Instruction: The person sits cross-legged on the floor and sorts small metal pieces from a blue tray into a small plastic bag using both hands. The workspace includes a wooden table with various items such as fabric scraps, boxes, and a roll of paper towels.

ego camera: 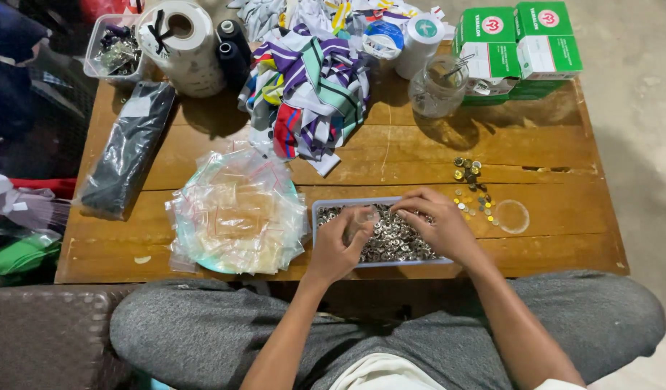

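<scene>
The tray (316,214) of small metal rings (398,242) sits right at the near edge of the table (419,155), just above the person's knees. A bump from a wrist could tip it off, and the rings would spill onto the lap and floor.

The left hand (338,245) holds a small clear bag (360,220) over the left end of the tray. Its fingers are curled and pressed on the bag. The bag is thin and slippery, so it could slide out or close up, and rings would miss it.

The right hand (437,224) rests on the rings in the middle of the tray. Its fingertips are bent down and close together among the rings; I cannot tell if they pinch one. The rings touch those fingertips and lie all around them.

Loose gold and dark rings (471,188) lie just past the right hand, toward the right edge. They could get swept away.
</scene>
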